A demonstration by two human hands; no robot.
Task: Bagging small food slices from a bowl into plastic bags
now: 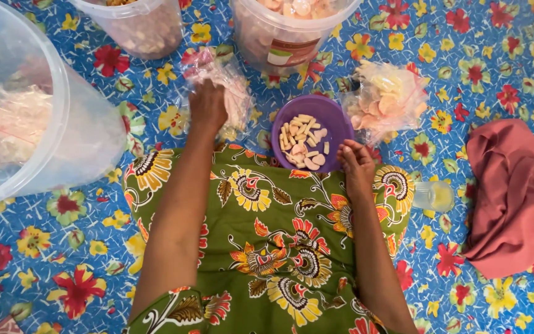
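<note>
While a blue flowered cloth covers the floor, a large clear tub stands at the left, cut off by the frame. Two more tubs at the top are cropped. A pink cloth lies right. The left hand clutches a plastic bag of snacks, partly hiding it. The right hand rests loosely curled against the purple bowl of crackers; whether it grips the rim is unclear. Another filled bag sits just beside the bowl, a small glass near the wrist.
</note>
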